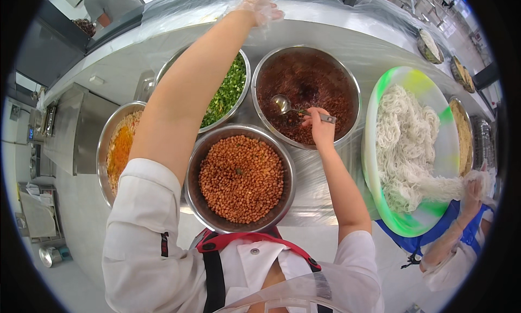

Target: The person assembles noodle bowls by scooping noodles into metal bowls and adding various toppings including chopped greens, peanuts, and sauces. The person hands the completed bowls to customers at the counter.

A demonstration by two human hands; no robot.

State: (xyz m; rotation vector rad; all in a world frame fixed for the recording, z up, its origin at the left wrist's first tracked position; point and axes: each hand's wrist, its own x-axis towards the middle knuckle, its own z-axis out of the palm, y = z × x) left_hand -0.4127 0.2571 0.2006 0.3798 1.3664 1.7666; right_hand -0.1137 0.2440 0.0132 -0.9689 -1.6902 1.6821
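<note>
My right hand (321, 127) is closed round the handle of a metal ladle (281, 103). The ladle lies over a steel bowl (355, 90) of dark red-brown, oily sauce (306, 82), its scoop toward the bowl's left side. Stretched far forward, my left hand (261, 8) wears a clear plastic glove. It is above the film-covered ledge (315, 16) beyond the bowls, fingers apart, with nothing plainly in it. Under my left arm stands a bowl of chopped green onion (230, 88), partly hidden. Nearest my body is a bowl of small reddish-brown beans or nuts (241, 177).
At far left a bowl (103, 150) holds pale chopped food with orange topping. To the right, a green-and-white basin (372, 145) holds white noodles (407, 145); a co-worker's gloved hand (474, 185) grips some. Small dishes (430, 46) stand on the ledge at far right.
</note>
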